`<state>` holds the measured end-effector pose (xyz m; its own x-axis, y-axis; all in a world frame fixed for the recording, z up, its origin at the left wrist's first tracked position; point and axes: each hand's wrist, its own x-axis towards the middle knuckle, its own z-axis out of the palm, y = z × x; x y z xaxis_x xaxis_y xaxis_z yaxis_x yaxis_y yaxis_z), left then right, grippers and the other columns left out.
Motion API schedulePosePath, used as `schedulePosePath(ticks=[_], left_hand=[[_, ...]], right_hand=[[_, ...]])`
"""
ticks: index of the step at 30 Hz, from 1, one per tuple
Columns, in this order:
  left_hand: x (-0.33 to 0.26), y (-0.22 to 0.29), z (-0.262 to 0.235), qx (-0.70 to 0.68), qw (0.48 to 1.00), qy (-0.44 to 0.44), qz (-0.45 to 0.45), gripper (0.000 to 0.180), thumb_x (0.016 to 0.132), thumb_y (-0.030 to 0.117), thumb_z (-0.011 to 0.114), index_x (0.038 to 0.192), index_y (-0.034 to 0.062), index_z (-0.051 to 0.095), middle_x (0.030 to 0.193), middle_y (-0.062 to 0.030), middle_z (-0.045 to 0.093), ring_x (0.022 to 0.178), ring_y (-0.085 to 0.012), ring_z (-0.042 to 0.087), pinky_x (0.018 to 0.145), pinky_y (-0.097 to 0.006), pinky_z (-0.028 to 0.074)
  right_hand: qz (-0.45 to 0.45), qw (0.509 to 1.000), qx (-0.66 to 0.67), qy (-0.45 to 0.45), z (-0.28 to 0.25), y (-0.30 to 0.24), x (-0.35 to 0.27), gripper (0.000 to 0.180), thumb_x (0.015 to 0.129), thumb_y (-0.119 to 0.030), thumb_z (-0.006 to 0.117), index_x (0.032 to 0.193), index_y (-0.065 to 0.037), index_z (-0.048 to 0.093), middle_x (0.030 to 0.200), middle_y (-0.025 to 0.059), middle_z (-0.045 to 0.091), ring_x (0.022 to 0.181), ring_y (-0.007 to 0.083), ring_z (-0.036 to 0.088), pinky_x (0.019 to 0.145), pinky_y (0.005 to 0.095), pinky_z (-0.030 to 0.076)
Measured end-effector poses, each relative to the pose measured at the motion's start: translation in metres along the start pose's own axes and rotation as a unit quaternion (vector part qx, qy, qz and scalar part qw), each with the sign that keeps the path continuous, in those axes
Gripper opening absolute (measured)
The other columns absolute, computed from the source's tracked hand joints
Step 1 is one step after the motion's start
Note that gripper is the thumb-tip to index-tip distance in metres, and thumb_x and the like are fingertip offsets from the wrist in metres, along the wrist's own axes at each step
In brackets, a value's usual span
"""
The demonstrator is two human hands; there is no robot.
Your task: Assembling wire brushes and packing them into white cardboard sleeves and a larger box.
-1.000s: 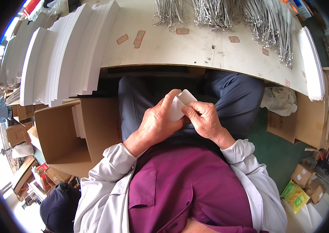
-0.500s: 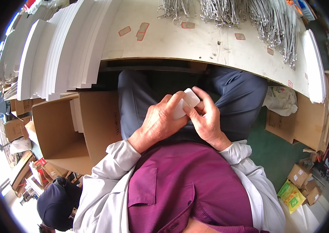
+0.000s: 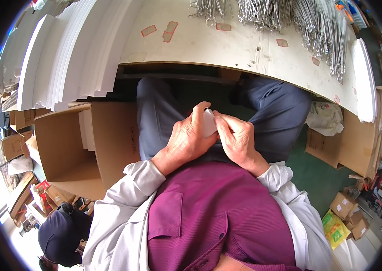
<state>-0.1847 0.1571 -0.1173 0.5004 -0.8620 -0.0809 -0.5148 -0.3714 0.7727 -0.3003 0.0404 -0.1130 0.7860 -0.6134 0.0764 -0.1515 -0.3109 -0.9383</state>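
Above my lap, my left hand is closed around a small white object with rounded corners, its thumb or forefinger raised along the upper edge. A dark spot shows at the top of the object. From the other side, my right hand presses against it, with thumb and fingers drawn together in a pinch. Whether the right fingers hold a separate part is hidden. Most of the object's lower half lies behind my fingers. Both hands are well short of the table's front edge.
Beyond my knees is a white table with bundles of looped metal wires at its far right. White boards stand stacked at left, above an open cardboard box. A person in a dark cap is at lower left.
The white object showed two white faces at an angle; now a single narrower one shows. My right fingers have come in from being spread and pinch at its edge.
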Motion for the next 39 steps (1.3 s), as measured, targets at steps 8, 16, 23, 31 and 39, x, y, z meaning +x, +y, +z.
schedulePosePath(ticks=[8, 16, 23, 31, 39], left_hand=[[-0.001, -0.003, 0.005, 0.014, 0.999, 0.040, 0.014, 0.069, 0.077, 0.026, 0.085, 0.130, -0.0003, 0.049, 0.101, -0.0228, 0.070, 0.085, -0.0400, 0.072, 0.068, -0.047, 0.060], [-0.002, -0.001, 0.007, 0.033, 0.998, 0.047, -0.003, 0.059, 0.074, 0.022, 0.084, 0.123, 0.0014, 0.059, 0.106, -0.0193, 0.071, 0.093, -0.0372, 0.073, 0.077, -0.044, 0.061], [-0.005, -0.004, 0.008, 0.025, 0.999, 0.039, -0.001, 0.056, 0.074, 0.019, 0.081, 0.122, 0.0014, 0.060, 0.108, -0.0190, 0.071, 0.094, -0.0374, 0.072, 0.078, -0.045, 0.060], [-0.007, -0.004, 0.008, 0.022, 0.999, 0.039, 0.002, 0.058, 0.073, 0.018, 0.082, 0.123, 0.0004, 0.058, 0.107, -0.0194, 0.070, 0.094, -0.0383, 0.072, 0.078, -0.045, 0.060], [-0.001, -0.004, 0.000, -0.015, 0.999, 0.044, -0.015, 0.057, 0.075, 0.021, 0.081, 0.123, 0.0001, 0.058, 0.104, -0.0214, 0.071, 0.092, -0.0390, 0.072, 0.078, -0.045, 0.060]], right_hand=[[0.183, 0.970, 0.161, 0.011, 0.009, 0.004, 0.004, 0.014, 0.095, -0.008, 0.070, 0.100, 0.004, 0.069, 0.077, 0.0070, 0.073, 0.068, 0.0066, 0.066, 0.059, 0.0229, 0.053], [0.259, 0.936, 0.238, -0.018, -0.005, 0.007, 0.012, 0.014, 0.094, -0.011, 0.071, 0.090, 0.002, 0.066, 0.068, 0.0057, 0.067, 0.050, 0.0067, 0.059, 0.042, 0.0229, 0.044], [0.286, 0.925, 0.248, -0.024, -0.008, 0.009, 0.014, 0.020, 0.093, -0.015, 0.073, 0.085, 0.001, 0.065, 0.063, 0.0051, 0.065, 0.047, 0.0068, 0.056, 0.040, 0.0226, 0.042], [0.206, 0.963, 0.173, 0.023, 0.004, 0.009, 0.006, 0.021, 0.094, -0.012, 0.072, 0.079, 0.001, 0.065, 0.065, 0.0030, 0.066, 0.053, 0.0043, 0.058, 0.045, 0.0225, 0.044], [0.075, 0.989, 0.124, -0.014, 0.006, 0.020, -0.008, 0.031, 0.095, -0.019, 0.074, 0.117, 0.003, 0.071, 0.088, 0.0124, 0.076, 0.079, 0.0133, 0.072, 0.068, 0.0282, 0.056]])
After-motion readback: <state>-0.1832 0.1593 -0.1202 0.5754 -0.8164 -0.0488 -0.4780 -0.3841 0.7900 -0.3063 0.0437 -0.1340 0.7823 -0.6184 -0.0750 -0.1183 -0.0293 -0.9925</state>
